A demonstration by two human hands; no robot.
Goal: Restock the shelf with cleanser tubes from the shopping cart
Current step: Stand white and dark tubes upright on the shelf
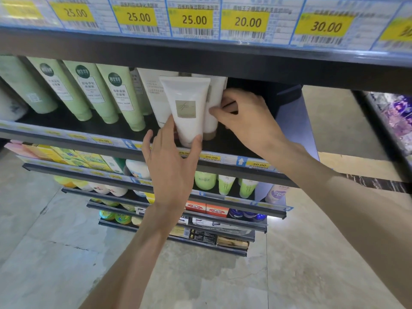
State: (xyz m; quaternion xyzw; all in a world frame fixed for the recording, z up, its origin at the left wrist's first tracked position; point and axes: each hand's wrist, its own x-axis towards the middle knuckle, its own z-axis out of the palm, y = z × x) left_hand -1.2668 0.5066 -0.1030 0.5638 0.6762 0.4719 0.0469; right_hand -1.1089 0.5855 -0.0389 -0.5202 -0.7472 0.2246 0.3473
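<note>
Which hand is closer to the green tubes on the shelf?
Left. The left hand grips a white tube just right of the green tubes; the right hand is farther right.

White plastic cleanser tube [187, 108] with a beige square label, gripped at its lower end by the left hand [171, 166]; a second white tube with a tan cap [213, 108] just right of it, under the right hand [243, 117]. Pale green tubes with dark green round emblems [124, 97] left of both hands, on a black shelf board [234, 146]. Yellow price tags with black numerals [194, 18] on a blue-edged strip above the hands.
</note>
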